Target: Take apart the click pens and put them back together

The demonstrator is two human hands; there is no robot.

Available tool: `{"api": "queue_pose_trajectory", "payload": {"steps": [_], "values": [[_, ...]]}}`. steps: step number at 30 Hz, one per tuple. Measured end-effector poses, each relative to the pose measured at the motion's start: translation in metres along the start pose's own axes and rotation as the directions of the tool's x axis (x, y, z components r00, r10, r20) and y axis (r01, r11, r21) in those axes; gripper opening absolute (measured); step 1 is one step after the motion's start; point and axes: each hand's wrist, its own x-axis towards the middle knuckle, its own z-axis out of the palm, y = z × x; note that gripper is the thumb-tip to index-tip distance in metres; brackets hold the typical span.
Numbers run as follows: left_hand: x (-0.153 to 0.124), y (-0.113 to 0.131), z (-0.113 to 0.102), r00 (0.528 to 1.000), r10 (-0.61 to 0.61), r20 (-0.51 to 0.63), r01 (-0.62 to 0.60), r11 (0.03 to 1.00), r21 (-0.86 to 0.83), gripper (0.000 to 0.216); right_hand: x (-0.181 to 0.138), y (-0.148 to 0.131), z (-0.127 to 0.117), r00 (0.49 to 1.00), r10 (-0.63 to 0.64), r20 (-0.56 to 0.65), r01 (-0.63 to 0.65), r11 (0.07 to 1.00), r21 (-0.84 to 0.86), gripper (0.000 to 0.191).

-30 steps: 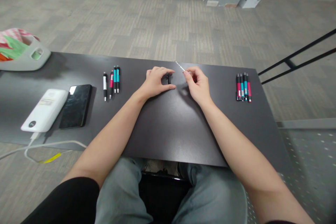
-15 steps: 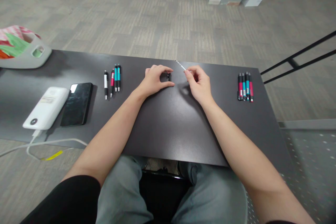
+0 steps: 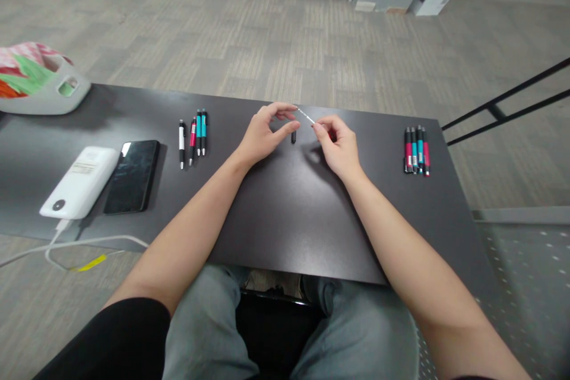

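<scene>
Between the thumb and fingers of my right hand is a thin whitish pen refill, slanting up and to the left. My left hand is open, thumb apart from the fingers, with its fingertips close to the refill's far end. Whether they touch it I cannot tell. Just below the left thumb, a small black pen part is on the dark table; its upper end is partly hidden by that hand.
Several pens lie in a row left of my hands, and another group of pens is at the right. Farther left are a black phone, a white power bank with a cable, and a pale basket of cloths.
My left hand has left the black pen part and moved up towards the refill's far end. My right hand keeps its pinch on the refill, almost in place.
</scene>
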Motion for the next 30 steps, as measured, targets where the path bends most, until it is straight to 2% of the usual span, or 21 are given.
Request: {"api": "queue_pose_trajectory", "payload": {"steps": [2, 4, 8, 12, 14, 16, 18, 21, 26, 30], "values": [[0.001, 0.005, 0.003, 0.999, 0.017, -0.031, -0.019, 0.997, -0.080, 0.042, -0.001, -0.001, 0.000, 1.000, -0.016, 0.015, 0.016, 1.000, -0.009, 0.034], [0.001, 0.011, 0.005, 0.998, 0.004, -0.056, -0.009, 0.996, -0.088, 0.044, -0.002, -0.003, -0.001, 0.998, -0.041, 0.040, 0.042, 0.999, -0.017, 0.029], [0.005, 0.016, 0.007, 0.987, -0.095, -0.129, 0.086, 0.993, -0.075, 0.041, -0.002, -0.005, -0.001, 0.997, -0.043, 0.067, 0.045, 0.998, -0.036, 0.030], [0.008, 0.011, 0.003, 0.948, -0.157, -0.276, 0.124, 0.983, -0.132, 0.041, 0.000, -0.002, -0.001, 0.999, 0.036, -0.039, -0.038, 0.998, -0.041, 0.040], [0.006, 0.012, 0.001, 0.945, -0.134, -0.299, 0.120, 0.991, -0.065, 0.035, 0.002, 0.001, -0.001, 0.994, 0.050, -0.098, -0.053, 0.998, -0.022, 0.044], [0.002, 0.018, 0.000, 0.967, -0.085, -0.241, 0.104, 0.992, 0.071, 0.024, 0.003, 0.003, -0.001, 0.992, 0.048, -0.119, -0.049, 0.999, -0.005, 0.047], [-0.003, 0.026, 0.002, 0.992, -0.051, -0.117, 0.076, 0.973, 0.216, 0.015, 0.003, 0.003, 0.000, 0.993, 0.044, -0.111, -0.044, 0.999, 0.005, 0.047], [-0.007, 0.036, 0.008, 0.997, -0.071, 0.029, 0.059, 0.951, 0.302, 0.010, 0.003, 0.004, 0.001, 0.995, 0.035, -0.097, -0.033, 0.999, 0.018, 0.047], [-0.005, 0.036, 0.013, 0.993, -0.095, 0.077, 0.072, 0.961, 0.267, 0.008, 0.003, 0.004, 0.001, 0.995, 0.025, -0.096, -0.022, 0.999, 0.031, 0.046], [-0.003, 0.037, 0.013, 0.988, -0.112, 0.103, 0.074, 0.945, 0.317, 0.013, 0.004, 0.004, 0.001, 0.995, 0.043, -0.091, -0.041, 0.999, 0.016, 0.047]]}}
